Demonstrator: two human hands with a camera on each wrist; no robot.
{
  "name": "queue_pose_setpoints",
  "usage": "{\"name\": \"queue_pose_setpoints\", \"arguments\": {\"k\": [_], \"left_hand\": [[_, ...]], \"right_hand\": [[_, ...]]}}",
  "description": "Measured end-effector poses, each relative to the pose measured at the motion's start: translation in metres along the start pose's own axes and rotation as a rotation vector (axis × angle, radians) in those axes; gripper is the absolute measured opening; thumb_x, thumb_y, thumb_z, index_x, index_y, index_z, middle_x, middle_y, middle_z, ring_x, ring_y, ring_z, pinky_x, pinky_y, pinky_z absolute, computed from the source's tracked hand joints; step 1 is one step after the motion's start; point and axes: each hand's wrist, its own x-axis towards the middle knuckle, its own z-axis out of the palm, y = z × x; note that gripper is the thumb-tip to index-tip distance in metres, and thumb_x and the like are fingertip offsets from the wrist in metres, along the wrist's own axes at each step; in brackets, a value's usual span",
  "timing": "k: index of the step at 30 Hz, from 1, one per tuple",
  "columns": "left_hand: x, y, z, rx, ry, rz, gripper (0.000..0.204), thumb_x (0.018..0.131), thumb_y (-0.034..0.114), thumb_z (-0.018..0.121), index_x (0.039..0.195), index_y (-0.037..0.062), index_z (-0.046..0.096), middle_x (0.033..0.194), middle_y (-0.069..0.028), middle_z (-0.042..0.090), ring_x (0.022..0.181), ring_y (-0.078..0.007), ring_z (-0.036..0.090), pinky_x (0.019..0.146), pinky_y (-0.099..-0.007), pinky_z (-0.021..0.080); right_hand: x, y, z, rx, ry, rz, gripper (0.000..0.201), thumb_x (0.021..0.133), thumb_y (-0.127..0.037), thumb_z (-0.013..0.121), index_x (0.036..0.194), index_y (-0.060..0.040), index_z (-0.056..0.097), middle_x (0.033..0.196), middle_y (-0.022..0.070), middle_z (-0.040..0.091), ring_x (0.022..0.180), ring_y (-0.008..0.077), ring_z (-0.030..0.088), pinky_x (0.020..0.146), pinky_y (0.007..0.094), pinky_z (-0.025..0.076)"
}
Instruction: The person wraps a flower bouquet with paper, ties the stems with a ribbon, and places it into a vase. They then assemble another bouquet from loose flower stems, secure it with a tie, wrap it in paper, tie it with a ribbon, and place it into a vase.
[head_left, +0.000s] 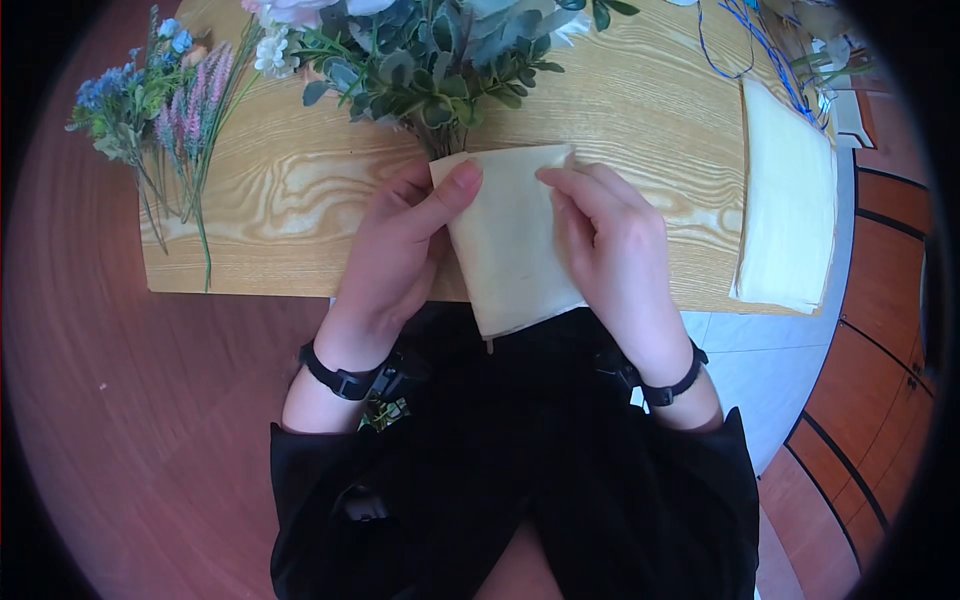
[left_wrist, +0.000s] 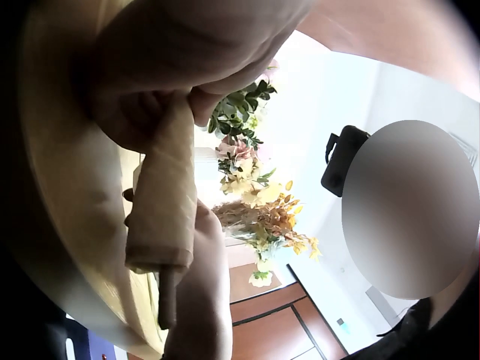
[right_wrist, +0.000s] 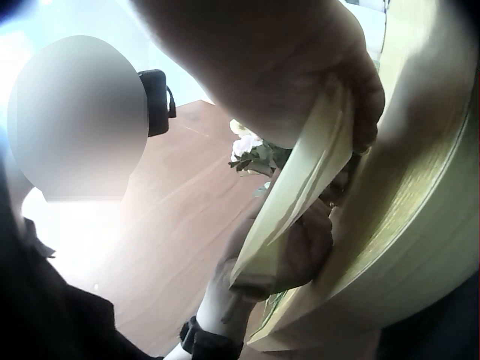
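A cream-coloured sheet of paper (head_left: 515,240) wraps the stems of a bouquet (head_left: 430,75) of leafy greenery with pale flowers, lying toward the far side. My left hand (head_left: 390,245) holds the wrapped stems from the left, its thumb pressed on the sheet's upper left corner. At the sheet's right edge, my right hand (head_left: 622,240) pinches the paper between thumb and fingers. The left wrist view shows the paper rolled round the stems like a sleeve (left_wrist: 161,210), with a brown stem end (left_wrist: 167,300) sticking out below. Layered paper edges (right_wrist: 300,172) show in the right wrist view.
Loose blue and pink flower sprigs (head_left: 180,125) lie at the wooden table's (head_left: 300,190) left edge. A stack of cream sheets (head_left: 788,205) lies at the right edge, with blue cords (head_left: 765,45) behind it. Red-brown cabinets (head_left: 880,270) stand to the right.
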Motion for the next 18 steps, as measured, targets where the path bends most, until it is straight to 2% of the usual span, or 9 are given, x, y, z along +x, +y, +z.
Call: {"name": "queue_pose_setpoints", "arguments": {"k": [2,3,5,7,8,9,11,14,18], "left_hand": [[0.001,-0.003,0.004,-0.064,0.017,0.019,0.025,0.096,0.019,0.066,0.113,0.0008,0.063,0.105,-0.0056,0.070,0.096,-0.0111,0.064,0.087,-0.0273,0.049],[0.002,-0.004,0.005,-0.066,0.021,0.020,0.025,0.096,0.019,0.066,0.113,0.0008,0.063,0.105,-0.0056,0.070,0.096,-0.0111,0.064,0.087,-0.0273,0.049],[0.004,-0.006,0.009,-0.058,0.059,0.059,0.023,0.096,0.017,0.065,0.113,0.0015,0.062,0.107,-0.0063,0.069,0.096,-0.0112,0.064,0.088,-0.0273,0.049],[0.005,-0.009,0.015,-0.107,0.052,0.077,0.022,0.097,0.017,0.064,0.113,0.0020,0.062,0.108,-0.0063,0.068,0.097,-0.0109,0.064,0.089,-0.0273,0.049],[0.006,-0.009,0.016,-0.154,0.047,0.098,0.021,0.097,0.016,0.063,0.113,0.0024,0.061,0.109,-0.0064,0.067,0.098,-0.0106,0.063,0.089,-0.0273,0.049],[0.005,-0.011,0.014,-0.151,0.044,0.095,0.021,0.097,0.016,0.063,0.113,0.0024,0.061,0.109,-0.0064,0.067,0.098,-0.0106,0.063,0.089,-0.0273,0.049],[0.007,-0.016,0.007,-0.221,-0.008,0.032,0.020,0.098,0.016,0.062,0.114,0.0038,0.060,0.112,-0.0058,0.066,0.101,-0.0106,0.062,0.090,-0.0262,0.048],[0.004,-0.012,0.016,-0.291,-0.002,-0.082,0.021,0.099,0.018,0.060,0.115,0.0049,0.061,0.112,-0.0041,0.066,0.102,-0.0110,0.062,0.090,-0.0260,0.049],[0.004,-0.004,0.020,-0.260,-0.003,-0.052,0.023,0.100,0.020,0.060,0.118,0.0054,0.061,0.112,-0.0031,0.066,0.101,-0.0118,0.063,0.088,-0.0267,0.050]], "right_hand": [[-0.003,-0.019,-0.008,-0.379,0.070,-0.125,0.031,0.080,-0.003,0.065,0.111,-0.0022,0.067,0.112,0.0178,0.061,0.104,0.0365,0.058,0.085,0.0488,0.045],[-0.009,-0.028,-0.009,-0.377,0.067,-0.128,0.031,0.080,-0.003,0.065,0.111,-0.0022,0.067,0.112,0.0178,0.061,0.104,0.0365,0.058,0.085,0.0488,0.045],[-0.025,-0.050,-0.012,-0.406,0.077,-0.166,0.055,0.077,-0.003,0.067,0.130,0.0004,0.056,0.137,0.0225,0.050,0.124,0.0425,0.047,0.101,0.0510,0.036],[-0.034,-0.073,-0.009,-0.119,-0.100,-0.128,0.068,0.077,-0.009,0.069,0.137,0.0102,0.043,0.145,0.0302,0.041,0.134,0.0469,0.039,0.109,0.0546,0.030],[-0.037,-0.080,-0.004,-0.275,-0.281,-0.094,0.080,0.080,-0.016,0.071,0.143,0.0146,0.031,0.149,0.0350,0.031,0.140,0.0496,0.030,0.114,0.0564,0.024],[-0.037,-0.078,0.006,-0.274,-0.277,-0.091,0.080,0.080,-0.016,0.071,0.143,0.0146,0.031,0.149,0.0350,0.031,0.140,0.0496,0.030,0.114,0.0564,0.024],[-0.033,-0.063,0.029,0.064,-0.041,-0.162,0.086,0.084,-0.031,0.068,0.144,0.0146,0.027,0.148,0.0353,0.030,0.139,0.0511,0.030,0.114,0.0572,0.025],[-0.021,-0.055,0.040,0.013,-0.002,-0.160,0.090,0.087,-0.035,0.066,0.147,0.0140,0.019,0.151,0.0365,0.025,0.140,0.0518,0.028,0.113,0.0584,0.025],[-0.018,-0.040,0.044,0.011,-0.035,-0.154,0.090,0.089,-0.035,0.066,0.148,0.0137,0.019,0.152,0.0369,0.023,0.141,0.0503,0.027,0.114,0.0568,0.025]]}}
